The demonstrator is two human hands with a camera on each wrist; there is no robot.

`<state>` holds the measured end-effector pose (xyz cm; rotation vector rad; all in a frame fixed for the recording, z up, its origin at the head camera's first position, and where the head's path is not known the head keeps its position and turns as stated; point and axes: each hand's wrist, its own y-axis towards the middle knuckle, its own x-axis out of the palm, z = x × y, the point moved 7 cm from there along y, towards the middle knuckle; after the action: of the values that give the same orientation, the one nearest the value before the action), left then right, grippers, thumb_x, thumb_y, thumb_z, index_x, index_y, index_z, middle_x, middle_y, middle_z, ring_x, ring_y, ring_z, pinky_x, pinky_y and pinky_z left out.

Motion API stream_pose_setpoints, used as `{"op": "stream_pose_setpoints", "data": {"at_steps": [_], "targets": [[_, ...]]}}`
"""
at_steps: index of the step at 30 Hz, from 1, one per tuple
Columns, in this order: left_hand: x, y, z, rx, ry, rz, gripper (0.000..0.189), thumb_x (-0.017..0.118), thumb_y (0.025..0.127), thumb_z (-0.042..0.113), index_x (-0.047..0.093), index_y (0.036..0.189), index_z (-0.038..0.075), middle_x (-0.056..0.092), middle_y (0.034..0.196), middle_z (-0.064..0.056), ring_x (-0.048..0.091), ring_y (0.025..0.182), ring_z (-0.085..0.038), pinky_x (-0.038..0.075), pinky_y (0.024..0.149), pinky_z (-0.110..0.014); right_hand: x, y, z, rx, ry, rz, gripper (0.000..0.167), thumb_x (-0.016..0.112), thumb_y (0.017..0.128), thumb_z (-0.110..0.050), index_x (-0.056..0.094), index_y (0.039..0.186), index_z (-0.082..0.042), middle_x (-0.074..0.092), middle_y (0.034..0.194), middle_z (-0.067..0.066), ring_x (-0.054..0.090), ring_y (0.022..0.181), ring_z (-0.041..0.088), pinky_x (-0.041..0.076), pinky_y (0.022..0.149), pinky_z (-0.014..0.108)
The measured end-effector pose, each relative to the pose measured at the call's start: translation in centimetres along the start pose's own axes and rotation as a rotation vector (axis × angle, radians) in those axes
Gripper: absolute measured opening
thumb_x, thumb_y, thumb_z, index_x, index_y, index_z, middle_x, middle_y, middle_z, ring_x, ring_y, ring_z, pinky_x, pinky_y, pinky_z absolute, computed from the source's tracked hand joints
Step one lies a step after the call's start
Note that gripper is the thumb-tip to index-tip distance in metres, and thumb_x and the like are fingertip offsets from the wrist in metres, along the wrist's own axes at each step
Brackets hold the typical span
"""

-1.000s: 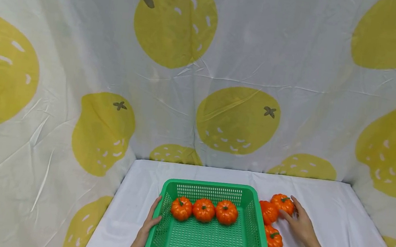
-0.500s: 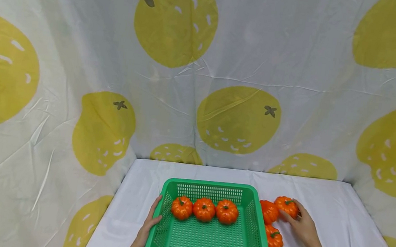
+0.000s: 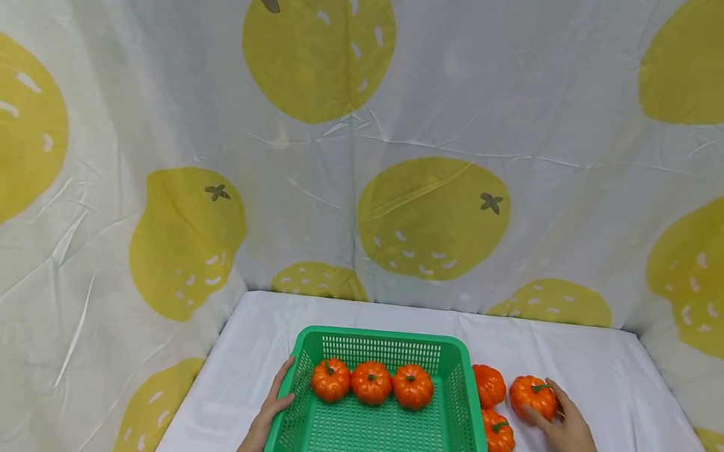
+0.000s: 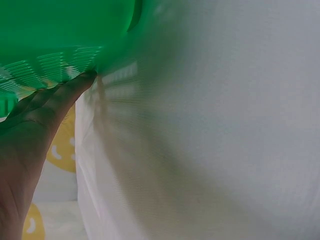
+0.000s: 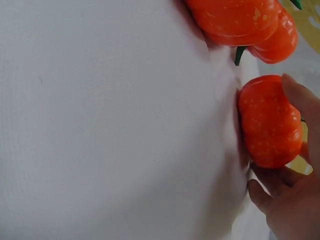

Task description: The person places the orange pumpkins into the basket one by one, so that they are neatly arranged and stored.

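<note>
Gripping an upright pumpkin (image 3: 532,397) — right hand (image 3: 570,435); left hand (image 3: 263,425), fingers straight, touches basket (image 3: 378,450).

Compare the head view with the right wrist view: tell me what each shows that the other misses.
Only the head view shows the green basket, the three pumpkins in a row inside it, the left hand at the basket's left wall, and the lemon-print curtain.

Only the right wrist view shows, close up, the fingers curled round the held pumpkin.

Both show the right hand, that pumpkin, the two other pumpkins outside the basket, and the white tablecloth.
</note>
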<state>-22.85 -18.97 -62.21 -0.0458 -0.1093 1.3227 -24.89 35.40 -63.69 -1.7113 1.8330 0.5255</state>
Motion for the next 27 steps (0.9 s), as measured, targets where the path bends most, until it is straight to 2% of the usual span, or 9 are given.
{"op": "stream_pose_setpoints", "data": {"at_steps": [7,14,21,24,27], "targets": [[0.0,0.0,0.0,-0.002,0.012,0.004,0.063,0.034,0.111,0.034,0.005,0.167,0.038,-0.009,0.176,-0.007,-0.002,0.16,-0.04,0.017,0.122,-0.06,0.1,-0.2,0.4,0.027,0.005,0.001,0.095,0.071,0.097,-0.047,0.024,0.16,0.006,0.026,0.155,0.045,0.036,0.136,0.06,0.031,0.111,0.073],[0.0,0.0,0.1,-0.004,-0.002,0.007,0.064,0.035,0.111,0.034,0.005,0.167,0.038,-0.01,0.176,-0.007,-0.004,0.16,-0.04,0.012,0.122,-0.064,-0.4,-2.4,1.4,0.082,-0.011,0.001,0.099,0.07,0.095,-0.052,0.023,0.16,0.006,0.026,0.156,0.045,0.034,0.137,0.06,0.028,0.112,0.074],[0.0,0.0,0.1,-0.004,0.003,0.005,0.063,0.035,0.111,0.033,0.005,0.167,0.038,-0.009,0.176,-0.007,-0.002,0.16,-0.04,0.016,0.122,-0.061,-0.6,-4.1,2.3,0.16,0.0,-0.043,0.109,0.069,0.093,-0.06,0.014,0.162,0.004,0.022,0.158,0.044,0.036,0.136,0.062,0.034,0.111,0.072],[0.0,0.0,0.1,-0.007,0.002,0.005,0.064,0.035,0.111,0.033,0.005,0.167,0.038,-0.009,0.176,-0.007,-0.002,0.16,-0.039,0.015,0.122,-0.061,-0.6,-4.4,2.4,0.165,0.004,-0.062,0.109,0.068,0.094,-0.06,0.011,0.164,0.002,0.02,0.159,0.043,0.037,0.136,0.062,0.036,0.109,0.071],[0.0,0.0,0.2,-0.007,0.0,0.005,0.063,0.035,0.111,0.033,0.005,0.167,0.037,-0.009,0.176,-0.007,-0.003,0.16,-0.04,0.014,0.122,-0.062,-0.7,-4.5,2.5,0.164,-0.005,-0.056,0.105,0.066,0.096,-0.059,0.014,0.163,0.003,0.021,0.16,0.041,0.039,0.136,0.061,0.038,0.109,0.07]]}}
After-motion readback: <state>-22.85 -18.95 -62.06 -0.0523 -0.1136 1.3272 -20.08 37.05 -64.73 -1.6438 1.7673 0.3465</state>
